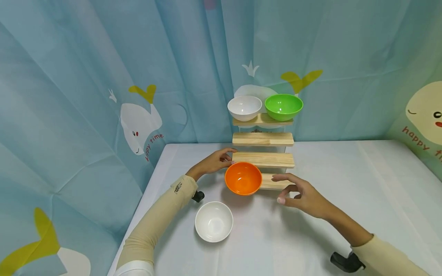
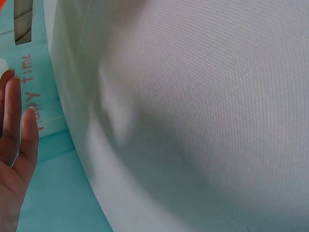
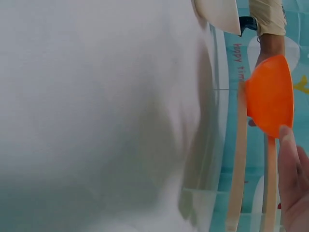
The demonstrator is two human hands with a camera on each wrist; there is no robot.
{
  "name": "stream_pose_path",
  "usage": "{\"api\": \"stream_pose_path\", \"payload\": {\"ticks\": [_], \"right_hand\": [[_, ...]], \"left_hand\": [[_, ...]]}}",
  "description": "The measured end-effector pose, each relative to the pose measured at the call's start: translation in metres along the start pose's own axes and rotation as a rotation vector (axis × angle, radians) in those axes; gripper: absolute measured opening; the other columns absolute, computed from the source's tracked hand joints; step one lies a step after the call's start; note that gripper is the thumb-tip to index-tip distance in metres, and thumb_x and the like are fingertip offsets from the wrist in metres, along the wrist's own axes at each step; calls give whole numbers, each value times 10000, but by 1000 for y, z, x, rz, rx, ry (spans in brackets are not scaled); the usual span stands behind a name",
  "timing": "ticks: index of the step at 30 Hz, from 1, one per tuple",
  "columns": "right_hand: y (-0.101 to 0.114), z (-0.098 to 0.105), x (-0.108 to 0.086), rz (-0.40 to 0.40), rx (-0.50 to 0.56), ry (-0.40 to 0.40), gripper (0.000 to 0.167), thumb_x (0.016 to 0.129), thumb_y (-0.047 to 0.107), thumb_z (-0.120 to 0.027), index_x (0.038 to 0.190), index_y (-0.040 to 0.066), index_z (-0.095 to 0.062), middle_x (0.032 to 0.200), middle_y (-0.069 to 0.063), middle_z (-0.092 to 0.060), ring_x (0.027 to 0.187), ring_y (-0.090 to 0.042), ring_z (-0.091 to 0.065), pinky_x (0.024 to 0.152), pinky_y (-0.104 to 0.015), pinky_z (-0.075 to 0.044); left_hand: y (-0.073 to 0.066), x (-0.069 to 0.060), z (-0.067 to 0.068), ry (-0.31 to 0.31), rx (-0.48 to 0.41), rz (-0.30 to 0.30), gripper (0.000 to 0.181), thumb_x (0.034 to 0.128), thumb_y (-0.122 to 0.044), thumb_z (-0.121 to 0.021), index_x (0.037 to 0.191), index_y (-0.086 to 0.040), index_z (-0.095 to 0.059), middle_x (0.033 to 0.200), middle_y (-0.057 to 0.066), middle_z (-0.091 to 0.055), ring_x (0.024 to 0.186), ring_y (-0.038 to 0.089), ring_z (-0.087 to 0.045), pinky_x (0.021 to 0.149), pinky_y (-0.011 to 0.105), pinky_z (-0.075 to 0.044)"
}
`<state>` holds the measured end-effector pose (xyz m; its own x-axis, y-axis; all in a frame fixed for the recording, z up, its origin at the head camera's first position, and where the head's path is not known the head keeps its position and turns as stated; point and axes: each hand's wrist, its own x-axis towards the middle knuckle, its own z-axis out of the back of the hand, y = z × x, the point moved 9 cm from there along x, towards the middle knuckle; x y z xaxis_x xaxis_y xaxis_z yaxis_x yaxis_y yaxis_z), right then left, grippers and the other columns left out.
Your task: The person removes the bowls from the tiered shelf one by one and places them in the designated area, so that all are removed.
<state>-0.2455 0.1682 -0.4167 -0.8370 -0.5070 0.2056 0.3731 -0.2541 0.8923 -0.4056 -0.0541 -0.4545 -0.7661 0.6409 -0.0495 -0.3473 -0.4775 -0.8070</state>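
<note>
An orange bowl [image 1: 243,178] [image 3: 273,99] stands at the left end of the lowest board [image 1: 272,181] of a stepped wooden rack. Close to its left rim is my left hand [image 1: 215,162] [image 2: 14,154], fingers extended toward the end of the board above; whether it touches bowl or rack cannot be told. My right hand [image 1: 304,195] [image 3: 293,181] hovers right of the bowl in the head view, thumb and forefinger apart and nothing between them. A white bowl [image 1: 214,222] sits on the table, nearer the front.
On the rack's top board [image 1: 263,120] are another white bowl [image 1: 244,108] at left and a green bowl [image 1: 284,107] at right. Two bare boards lie between the top and bottom ones. A blue printed curtain [image 1: 193,69] hangs behind the white table [image 1: 345,184].
</note>
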Motion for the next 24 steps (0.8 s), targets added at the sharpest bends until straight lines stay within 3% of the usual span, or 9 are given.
{"api": "stream_pose_path", "payload": {"ticks": [7,12,18,24], "right_hand": [[-10,-3,19,-38,-2,-84,668,874,106,-784,1456,117,-457,1473,-197,-446,872,-158,-697,627,-333,-575],[-14,-12,29,-64,-17,-71,785,853,166,-817,1508,122,-386,1512,-215,-398,837,-173,-702,674,-318,-579],[-17,-22,37,-48,-23,-47,880,844,168,-830,1560,161,-319,1516,-233,-382,789,-205,-720,824,-387,-559],[-21,-31,44,-59,13,-33,957,827,165,-844,1588,168,-265,1526,-270,-332,804,-228,-716,774,-356,-580]], "left_hand": [[-1,-1,-1,4,-4,-9,503,1024,-232,-611,1496,-157,-455,1203,129,-660,1114,230,-633,965,350,-521],[-1,0,-1,6,-6,-16,503,1024,-228,-611,1499,-165,-455,1210,120,-661,1115,220,-637,954,344,-526],[-1,1,-1,10,-11,-22,501,1025,-216,-610,1499,-168,-454,1190,115,-666,1089,211,-642,935,332,-528],[-1,0,0,12,-6,-25,506,1026,-225,-609,1501,-160,-450,1184,116,-668,1088,208,-641,942,332,-524]]}}
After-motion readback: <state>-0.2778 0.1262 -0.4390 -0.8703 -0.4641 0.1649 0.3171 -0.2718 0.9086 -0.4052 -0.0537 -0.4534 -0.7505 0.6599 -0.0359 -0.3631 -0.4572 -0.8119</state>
